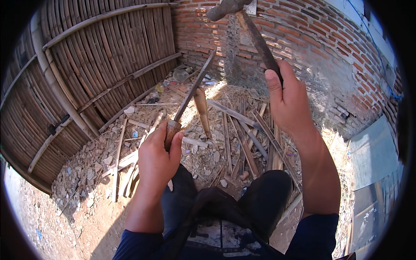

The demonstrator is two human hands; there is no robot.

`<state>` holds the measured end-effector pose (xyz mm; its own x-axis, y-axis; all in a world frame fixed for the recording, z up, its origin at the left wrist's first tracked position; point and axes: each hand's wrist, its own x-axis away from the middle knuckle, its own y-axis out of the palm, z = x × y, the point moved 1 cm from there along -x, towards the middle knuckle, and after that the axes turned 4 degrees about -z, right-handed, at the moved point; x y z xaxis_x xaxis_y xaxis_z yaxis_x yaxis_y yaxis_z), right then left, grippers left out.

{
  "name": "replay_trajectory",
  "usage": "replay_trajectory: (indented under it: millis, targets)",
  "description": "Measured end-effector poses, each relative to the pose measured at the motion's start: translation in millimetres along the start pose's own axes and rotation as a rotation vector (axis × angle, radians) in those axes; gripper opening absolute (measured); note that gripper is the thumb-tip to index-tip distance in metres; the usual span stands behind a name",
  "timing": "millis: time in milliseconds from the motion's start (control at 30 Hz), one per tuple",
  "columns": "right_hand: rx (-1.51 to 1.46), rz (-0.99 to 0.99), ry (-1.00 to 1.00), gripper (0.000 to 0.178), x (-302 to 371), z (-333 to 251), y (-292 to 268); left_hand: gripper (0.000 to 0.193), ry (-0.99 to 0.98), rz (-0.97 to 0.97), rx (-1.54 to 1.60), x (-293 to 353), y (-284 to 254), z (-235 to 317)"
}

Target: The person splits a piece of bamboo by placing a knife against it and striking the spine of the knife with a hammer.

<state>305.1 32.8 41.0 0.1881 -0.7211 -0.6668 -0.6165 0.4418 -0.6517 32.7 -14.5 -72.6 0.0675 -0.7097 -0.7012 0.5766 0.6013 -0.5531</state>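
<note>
Long knife held upright by wooden handle, left hand clamped round it, blade edge set against bamboo stake standing over littered ground. Hammer raised high, right hand clenched on shaft. Risks judged: blow glancing off thin blade spine, blade twisting, left fingers or knees struck, stake toppled.

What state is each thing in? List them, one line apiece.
Left hand: closed around the blade's wooden handle.
Long blade: held slanting up and away.
Right hand: closed on the hammer's shaft.
Hammer: raised, head high.
Wooden stake: leaning beside the blade.
Bamboo strips: scattered on the ground.
</note>
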Motion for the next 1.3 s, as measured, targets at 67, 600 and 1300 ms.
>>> replay_trajectory:
  millis: [67,600,1300]
  targets:
    - [0.190,-0.123,-0.018,0.029,11.8,12.2,20.7,0.041,0.014,0.006,-0.003,-0.6,1.4,-0.3]
    - [0.187,-0.125,-0.006,0.029,26.0,28.6,41.4,0.039,0.027,-0.007,0.024,1.3,-0.2,5.9]
    - [-0.044,0.153,-0.004,0.032,12.4,6.8,4.5,0.039,-0.033,-0.040,0.021,8.3,-1.1,6.1]
